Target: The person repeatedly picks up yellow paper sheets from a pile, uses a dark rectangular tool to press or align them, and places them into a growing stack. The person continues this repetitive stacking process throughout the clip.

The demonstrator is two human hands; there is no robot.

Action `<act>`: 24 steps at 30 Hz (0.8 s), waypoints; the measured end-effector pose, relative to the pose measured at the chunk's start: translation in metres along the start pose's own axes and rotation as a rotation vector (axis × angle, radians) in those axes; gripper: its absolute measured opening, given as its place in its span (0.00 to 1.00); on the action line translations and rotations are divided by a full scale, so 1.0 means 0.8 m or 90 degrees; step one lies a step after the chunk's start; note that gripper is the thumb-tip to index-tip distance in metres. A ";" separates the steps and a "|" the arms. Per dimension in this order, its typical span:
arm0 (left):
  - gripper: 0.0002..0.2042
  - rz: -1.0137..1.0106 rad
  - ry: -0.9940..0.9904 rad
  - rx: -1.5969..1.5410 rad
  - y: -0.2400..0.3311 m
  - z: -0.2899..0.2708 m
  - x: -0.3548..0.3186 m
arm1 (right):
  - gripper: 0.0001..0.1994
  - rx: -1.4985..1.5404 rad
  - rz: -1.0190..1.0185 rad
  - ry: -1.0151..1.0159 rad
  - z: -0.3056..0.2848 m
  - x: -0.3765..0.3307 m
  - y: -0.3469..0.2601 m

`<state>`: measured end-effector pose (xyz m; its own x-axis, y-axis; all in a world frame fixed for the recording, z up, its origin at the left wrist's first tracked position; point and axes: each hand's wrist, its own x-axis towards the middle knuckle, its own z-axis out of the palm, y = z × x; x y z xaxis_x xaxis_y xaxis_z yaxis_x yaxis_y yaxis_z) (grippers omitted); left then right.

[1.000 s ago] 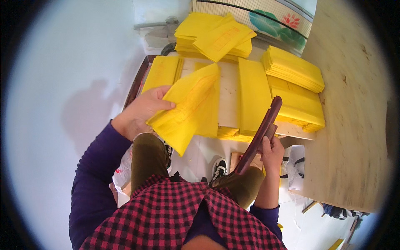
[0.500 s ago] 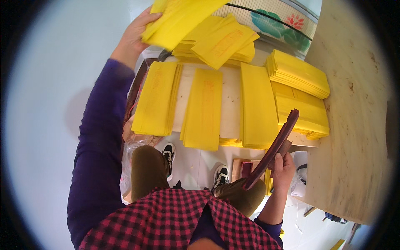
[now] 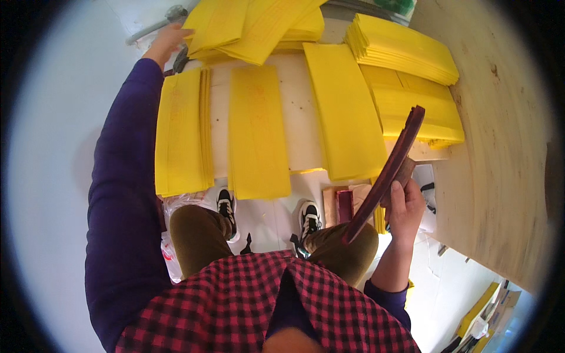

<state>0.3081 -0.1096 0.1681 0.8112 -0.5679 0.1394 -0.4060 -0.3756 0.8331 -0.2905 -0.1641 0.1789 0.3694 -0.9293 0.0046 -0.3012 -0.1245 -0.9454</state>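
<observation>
My left hand [image 3: 167, 43] reaches to the far left, its fingers stretched out at the edge of a folded yellow paper sheaf [image 3: 219, 25] lying on the pile at the back. It no longer grips the paper. In my right hand [image 3: 407, 206] is a long dark red-brown wooden bar [image 3: 385, 176] with a block-like grip, held slanting above my right knee. Between my hands lie a left yellow paper stack [image 3: 181, 132], a middle stack [image 3: 258, 132] and a right stack [image 3: 347, 112], side by side on a pale wooden board [image 3: 304, 129]. Faint red print shows on some sheets.
More yellow stacks [image 3: 406, 47] are piled at the right beside a tall plywood panel [image 3: 488, 147]. Below the board stand a brown box [image 3: 337, 206] and a plastic bag [image 3: 182, 203]. My shoes are on the pale floor. Long yellow pieces [image 3: 479, 306] lie at the lower right.
The yellow sheaf that my left hand held up now lies on the back pile, let go. The view has shifted. My right hand still holds the wooden bar.
</observation>
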 end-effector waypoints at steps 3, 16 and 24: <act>0.20 0.259 0.116 0.049 0.034 0.004 -0.031 | 0.08 -0.005 -0.008 0.007 -0.004 0.003 0.001; 0.11 -0.235 -0.519 -0.260 0.129 0.264 -0.307 | 0.09 0.051 -0.013 0.042 -0.036 -0.012 0.008; 0.09 -0.223 -0.456 -0.289 0.156 0.301 -0.318 | 0.09 0.066 -0.008 0.056 -0.046 -0.016 0.015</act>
<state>-0.0501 -0.1886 0.1074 0.3406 -0.8511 -0.3996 0.1410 -0.3739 0.9167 -0.3311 -0.1668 0.1792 0.2919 -0.9556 0.0405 -0.2036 -0.1035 -0.9736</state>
